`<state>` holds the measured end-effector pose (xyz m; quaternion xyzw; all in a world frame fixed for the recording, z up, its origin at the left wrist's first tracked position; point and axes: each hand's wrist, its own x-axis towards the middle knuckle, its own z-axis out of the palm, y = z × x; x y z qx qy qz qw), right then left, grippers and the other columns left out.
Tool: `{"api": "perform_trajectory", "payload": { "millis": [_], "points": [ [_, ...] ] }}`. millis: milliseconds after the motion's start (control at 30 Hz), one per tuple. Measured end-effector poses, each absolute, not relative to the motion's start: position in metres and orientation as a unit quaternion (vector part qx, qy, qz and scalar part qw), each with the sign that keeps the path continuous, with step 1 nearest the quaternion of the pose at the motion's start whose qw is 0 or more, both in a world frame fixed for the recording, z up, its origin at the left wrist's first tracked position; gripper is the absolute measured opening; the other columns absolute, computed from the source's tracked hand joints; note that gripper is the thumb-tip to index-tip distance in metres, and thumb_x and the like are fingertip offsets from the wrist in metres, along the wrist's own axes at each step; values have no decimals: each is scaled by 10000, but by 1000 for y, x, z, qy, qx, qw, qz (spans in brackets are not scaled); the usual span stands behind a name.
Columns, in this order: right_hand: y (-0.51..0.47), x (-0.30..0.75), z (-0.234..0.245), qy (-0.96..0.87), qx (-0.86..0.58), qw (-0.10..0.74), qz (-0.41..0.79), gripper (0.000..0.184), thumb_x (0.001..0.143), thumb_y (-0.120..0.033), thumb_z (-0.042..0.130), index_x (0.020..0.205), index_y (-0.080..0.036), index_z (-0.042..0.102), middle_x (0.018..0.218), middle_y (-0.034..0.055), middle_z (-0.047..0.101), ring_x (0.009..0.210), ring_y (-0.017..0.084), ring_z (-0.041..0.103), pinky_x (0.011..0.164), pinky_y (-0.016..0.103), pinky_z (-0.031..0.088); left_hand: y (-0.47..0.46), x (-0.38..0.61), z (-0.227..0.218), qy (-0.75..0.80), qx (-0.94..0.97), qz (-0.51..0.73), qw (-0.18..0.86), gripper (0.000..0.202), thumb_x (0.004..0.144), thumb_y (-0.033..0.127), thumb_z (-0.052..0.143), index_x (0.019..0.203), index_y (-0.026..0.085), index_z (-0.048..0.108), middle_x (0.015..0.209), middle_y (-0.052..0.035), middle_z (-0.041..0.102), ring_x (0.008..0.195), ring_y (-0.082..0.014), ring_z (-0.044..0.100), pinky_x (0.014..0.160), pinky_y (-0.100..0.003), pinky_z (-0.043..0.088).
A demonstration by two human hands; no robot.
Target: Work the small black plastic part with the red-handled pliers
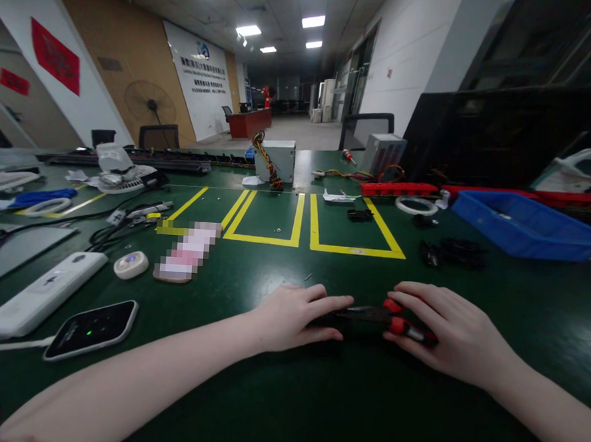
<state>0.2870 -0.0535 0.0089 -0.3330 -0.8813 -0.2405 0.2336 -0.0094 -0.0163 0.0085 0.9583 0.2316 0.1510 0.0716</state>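
Pliers [370, 313] with dark jaws and red-and-black handles lie level just above the green table, between my two hands. My right hand [451, 330] is closed round their handles, with fingers over the top and the thumb below. At the jaw end, my left hand [294, 317] has its index finger and thumb on either side of something dark. That dark thing blends with the jaws and the table, so I cannot tell where one ends. A tiny metal piece [309, 276] lies on the table beyond my left hand.
Yellow tape outlines [356, 251] mark the table. A blue tray [530, 225] and black parts [454, 253] lie at right. A power supply [282, 161] stands at the back. At left are a pixelated phone [188, 251], a white power strip [43, 292] and a black-faced device [92, 330].
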Motion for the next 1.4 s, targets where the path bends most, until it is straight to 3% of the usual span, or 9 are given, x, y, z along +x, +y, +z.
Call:
{"api": "perform_trajectory", "payload": {
  "millis": [267, 700, 1033, 1400],
  "points": [
    [-52, 287, 5, -884, -327, 246, -226, 338, 907, -424, 551, 1101, -151, 599, 1041, 149, 651, 852, 239, 663, 684, 357, 580, -13, -11, 8, 220, 962, 154, 52, 508, 1010, 503, 411, 1455, 259, 389, 1055, -30, 586, 744, -145, 591, 644, -266, 472],
    [-54, 287, 5, -886, -341, 230, -216, 417, 906, -401, 551, 1244, -157, 550, 1085, 159, 636, 904, 269, 667, 706, 398, 584, -14, -11, 9, 229, 963, 132, 55, 529, 1007, 525, 405, 1474, 278, 377, 1027, -23, 597, 751, -150, 606, 666, -259, 465],
    [-53, 288, 5, -883, -343, 250, -200, 429, 844, -417, 657, 1186, -169, 582, 1031, 122, 658, 867, 232, 656, 705, 360, 562, -17, -10, 11, 229, 964, 125, 53, 545, 1007, 500, 420, 1491, 265, 335, 1052, -36, 603, 730, -155, 596, 654, -281, 473],
    [-55, 284, 7, -887, -347, 250, -175, 355, 852, -431, 637, 1086, -164, 619, 973, 109, 665, 825, 210, 648, 697, 329, 553, -16, -8, 11, 240, 962, 105, 72, 586, 991, 528, 442, 1469, 198, 365, 1078, -63, 625, 810, -183, 643, 694, -300, 516]
  ]
}}
